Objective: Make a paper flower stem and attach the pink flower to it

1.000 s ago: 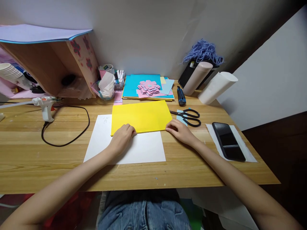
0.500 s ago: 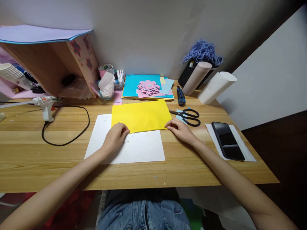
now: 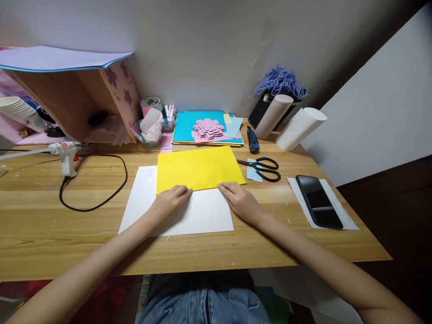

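A folded sheet of yellow paper (image 3: 199,168) lies in the middle of the desk with its folded edge toward me. My left hand (image 3: 171,201) is closed at that near edge, its fingertips pressing on the paper left of centre. Further right, my right hand (image 3: 241,202) holds the same edge, fingers together and fairly straight; its thumb is hidden. Under the yellow paper and my left wrist is a white sheet (image 3: 202,216) with faint pen marks at its top left. Black-handled scissors (image 3: 263,168) rest just right of the yellow paper, their blade tips against its edge.
Behind lie blue sheets (image 3: 184,126) with a pink paper flower (image 3: 208,129). A utility knife (image 3: 253,140), paper rolls (image 3: 300,129) and a phone (image 3: 319,201) are on the right. On the left stand a glue gun (image 3: 67,157) with its cord and an open box (image 3: 119,99).
Both hands have slid inward along the near edge of the yellow paper, closer together. My right hand's fingers are straighter now. The view has tilted up slightly.
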A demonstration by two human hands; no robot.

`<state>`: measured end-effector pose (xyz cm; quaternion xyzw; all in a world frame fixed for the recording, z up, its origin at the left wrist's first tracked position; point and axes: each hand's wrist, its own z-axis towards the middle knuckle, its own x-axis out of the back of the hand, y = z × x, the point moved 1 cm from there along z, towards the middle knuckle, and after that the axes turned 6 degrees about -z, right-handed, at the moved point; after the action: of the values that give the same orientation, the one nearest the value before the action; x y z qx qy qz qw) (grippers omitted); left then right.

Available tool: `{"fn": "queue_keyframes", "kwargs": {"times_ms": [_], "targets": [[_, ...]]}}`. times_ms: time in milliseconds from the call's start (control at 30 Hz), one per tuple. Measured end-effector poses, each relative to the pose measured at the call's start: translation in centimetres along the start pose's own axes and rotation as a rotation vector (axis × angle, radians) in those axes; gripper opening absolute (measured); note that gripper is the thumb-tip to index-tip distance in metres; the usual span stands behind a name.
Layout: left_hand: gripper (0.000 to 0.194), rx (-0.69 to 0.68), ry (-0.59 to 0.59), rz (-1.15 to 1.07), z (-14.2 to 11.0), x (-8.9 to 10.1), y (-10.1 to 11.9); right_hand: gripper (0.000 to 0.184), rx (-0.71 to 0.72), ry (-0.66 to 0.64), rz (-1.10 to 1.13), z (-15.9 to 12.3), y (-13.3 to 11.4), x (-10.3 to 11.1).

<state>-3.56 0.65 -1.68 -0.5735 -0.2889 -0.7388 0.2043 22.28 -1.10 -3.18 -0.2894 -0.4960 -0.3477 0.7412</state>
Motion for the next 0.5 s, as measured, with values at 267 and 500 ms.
{"fn": "queue_keyframes", "kwargs": {"times_ms": [267, 500], "targets": [[0.034, 0.074, -0.128, 0.083, 0.5, 0.5, 1.1, 0.048, 0.028, -0.111, 0.249, 1.5, -3.2, -0.4], [0.037, 0.1, -0.131, 0.093, 0.0, 0.3, 0.9, 0.047, -0.017, -0.162, 0.312, -0.3, -0.3, 0.7]]}}
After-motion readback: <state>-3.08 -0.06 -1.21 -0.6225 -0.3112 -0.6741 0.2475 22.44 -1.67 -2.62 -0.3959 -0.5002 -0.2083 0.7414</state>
